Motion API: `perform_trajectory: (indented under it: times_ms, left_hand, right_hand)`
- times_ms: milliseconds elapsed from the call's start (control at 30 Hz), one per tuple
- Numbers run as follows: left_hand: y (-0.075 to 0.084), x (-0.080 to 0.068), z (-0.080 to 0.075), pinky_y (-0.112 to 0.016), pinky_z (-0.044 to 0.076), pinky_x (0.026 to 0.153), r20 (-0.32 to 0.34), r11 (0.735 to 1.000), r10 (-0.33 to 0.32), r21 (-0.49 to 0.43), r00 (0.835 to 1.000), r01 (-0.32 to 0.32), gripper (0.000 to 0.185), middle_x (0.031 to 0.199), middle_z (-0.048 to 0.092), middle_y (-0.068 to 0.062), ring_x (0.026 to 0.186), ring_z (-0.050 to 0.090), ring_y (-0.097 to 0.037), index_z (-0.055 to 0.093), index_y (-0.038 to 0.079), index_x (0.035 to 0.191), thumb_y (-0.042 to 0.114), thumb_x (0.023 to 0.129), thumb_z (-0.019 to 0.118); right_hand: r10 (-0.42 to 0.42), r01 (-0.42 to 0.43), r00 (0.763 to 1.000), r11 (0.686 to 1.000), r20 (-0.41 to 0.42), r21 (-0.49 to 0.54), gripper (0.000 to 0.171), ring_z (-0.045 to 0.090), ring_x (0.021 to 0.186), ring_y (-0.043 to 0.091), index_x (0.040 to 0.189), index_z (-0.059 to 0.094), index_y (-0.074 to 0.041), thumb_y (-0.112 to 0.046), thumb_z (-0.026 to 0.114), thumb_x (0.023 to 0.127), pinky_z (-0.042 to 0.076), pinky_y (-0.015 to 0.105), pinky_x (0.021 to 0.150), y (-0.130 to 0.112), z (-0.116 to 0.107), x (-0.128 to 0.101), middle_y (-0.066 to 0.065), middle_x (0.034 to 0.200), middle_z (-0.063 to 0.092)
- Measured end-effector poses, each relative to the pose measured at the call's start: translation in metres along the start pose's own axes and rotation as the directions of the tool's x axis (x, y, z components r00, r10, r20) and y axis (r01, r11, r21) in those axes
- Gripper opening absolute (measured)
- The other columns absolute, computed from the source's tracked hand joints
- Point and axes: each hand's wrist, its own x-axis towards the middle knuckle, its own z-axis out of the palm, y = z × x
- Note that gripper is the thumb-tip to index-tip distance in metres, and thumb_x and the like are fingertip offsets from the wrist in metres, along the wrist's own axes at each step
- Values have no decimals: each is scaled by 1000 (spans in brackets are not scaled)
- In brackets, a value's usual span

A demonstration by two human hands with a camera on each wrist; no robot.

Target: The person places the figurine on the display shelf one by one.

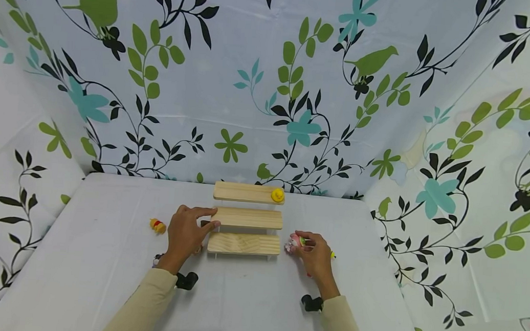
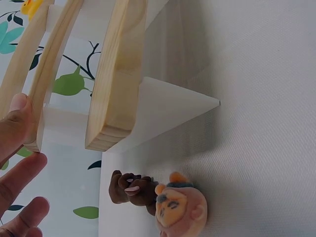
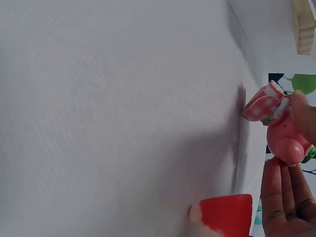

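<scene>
Two hands worked beside the three-step wooden shelf (image 1: 246, 218) on the counter (image 1: 101, 256). Left hand (image 1: 186, 232) lay with straight fingers against the shelf's middle step, left end. Right hand (image 1: 316, 255) pinched a pink toy figure (image 1: 294, 242), just right of the shelf's lowest step. A yellow duck (image 1: 278, 194) sat on the top step.

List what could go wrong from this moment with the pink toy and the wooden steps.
1. The right hand pinches the pink figure only by its fingertips; it may slip.
2. The left hand touches just the end of the middle step; a nudge could shift the wooden stand and topple the yellow duck near the top step's edge.
3. The small figures lying beside the stand's foot could get knocked.
</scene>
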Motion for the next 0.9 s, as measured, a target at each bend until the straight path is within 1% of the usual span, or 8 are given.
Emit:
perform_trajectory:
  times_ms: [100,167,333,467,567,700,800,900]
  left_hand:
    - [0,0,0,-34,41,64,8,1000,-6,-2,1000,6,45,114,83,-6,86,58,-27,83,22,122,38,81,92]
    - [0,0,0,-34,41,64,12,1000,-11,-3,1000,11,45,114,83,-6,86,57,-27,82,22,122,38,82,92]
    - [-1,0,0,-34,40,65,23,1000,-16,-5,1000,16,46,116,82,-6,87,57,-27,82,22,124,38,82,92]
    - [-2,0,0,-34,41,64,22,1000,-15,-7,1000,15,46,116,82,-6,87,58,-27,82,21,124,38,82,92]
    - [-2,0,0,-34,40,64,14,1000,-7,-8,1000,7,46,116,82,-6,87,58,-27,82,21,123,37,82,92]
    - [-2,0,0,-34,40,64,9,1000,-3,-15,1000,3,45,116,82,-6,87,58,-28,82,21,123,36,82,92]
    - [-2,0,0,-34,40,65,12,1000,-12,-15,1000,12,46,116,82,-6,88,58,-28,82,21,123,37,82,92]
    - [-2,0,1,-34,41,65,15,1000,-19,-13,1000,19,46,116,82,-6,88,59,-27,82,22,123,39,82,92]
  right_hand:
    - [6,-6,1000,1000,0,18,44,66,116,25,126,78,-24,-12,90,86,57,38,95,-1,2,0,9,131,69]
    - [-9,10,1000,1000,-10,29,41,66,115,25,125,79,-22,-13,90,86,57,37,94,0,3,-1,9,129,71]
    - [-46,48,998,996,-34,78,47,68,116,25,130,76,-16,-11,90,86,58,32,94,0,6,0,8,128,75]
    - [-2,5,999,997,-33,78,47,67,114,22,131,76,-18,-15,90,86,56,27,91,-1,7,-1,5,127,75]
    - [17,-15,999,998,-27,64,45,66,106,22,131,77,-20,-18,89,88,52,24,82,-1,7,-2,6,124,75]
    - [27,-24,999,997,-32,75,49,65,100,21,134,76,-22,-16,90,87,50,21,76,-2,8,-3,7,121,76]
    - [29,-25,999,996,-44,91,53,65,100,19,135,75,-21,-14,91,85,50,17,76,-1,9,-3,5,124,75]
    - [11,-4,998,993,-57,114,53,66,100,19,135,74,-17,-12,91,85,51,16,77,-2,8,-4,4,125,75]
